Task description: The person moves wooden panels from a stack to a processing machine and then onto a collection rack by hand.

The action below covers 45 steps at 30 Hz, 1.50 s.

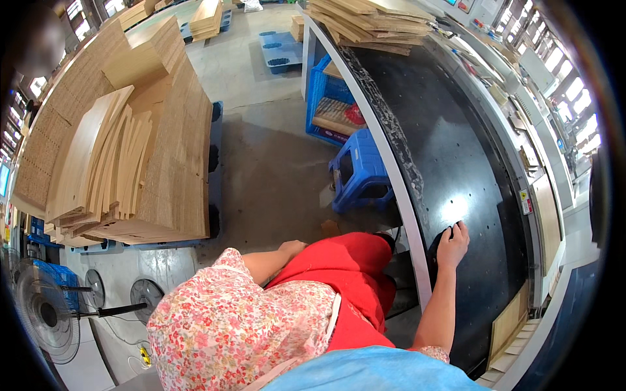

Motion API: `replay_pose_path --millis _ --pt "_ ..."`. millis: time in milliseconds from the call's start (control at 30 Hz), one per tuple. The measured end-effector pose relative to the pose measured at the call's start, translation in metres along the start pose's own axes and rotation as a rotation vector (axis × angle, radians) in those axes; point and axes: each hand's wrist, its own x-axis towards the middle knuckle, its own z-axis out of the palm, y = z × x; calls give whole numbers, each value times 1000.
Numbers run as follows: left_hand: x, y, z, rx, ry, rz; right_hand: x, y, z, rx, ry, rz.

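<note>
My right hand (453, 244) rests on the black tabletop (469, 150) near its left edge. Its fingers are curled down and drawn together. Something dark shows by the thumb, but against the black surface I cannot make out what it is. My left hand (292, 248) lies beside the red cloth (339, 267) over my lap. The fingers of that hand are mostly hidden, and nothing held shows there.
Stacked boards (375, 19) lie at the table's far end. Below its left edge stand a blue stool (362, 166) and a blue crate (317, 104). At left, a wooden stack (173, 156) sits on a blue pallet (216, 150). A fan (49, 313) stands at lower left.
</note>
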Motion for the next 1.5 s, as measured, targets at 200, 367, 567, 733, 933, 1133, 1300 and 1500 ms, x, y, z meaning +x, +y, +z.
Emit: replay_pose_path --millis 200,367,567,733,933,1133,1300,1500 --pt "-12 18 -11 -83 133 -163 1 -3 -4 4 -23 -20" --pt "-9 18 -10 -209 306 -326 3 -6 -6 -28 -59 -97" --pt "0 12 -1 -175 277 -273 0 -19 -25 11 -208 -436" --pt "0 13 -2 -159 253 -338 1 -24 -28 50 -289 -538" --pt "0 12 -1 -158 225 -400 6 -29 -30 40 -313 -532" --pt "-8 31 -21 -154 250 -388 1 -18 -24 132 -255 -484" --pt "2 15 -2 -210 252 -384 8 -17 -22 226 -224 -484" --pt "27 -18 20 -373 208 -377 1 8 -1 327 -70 -494"
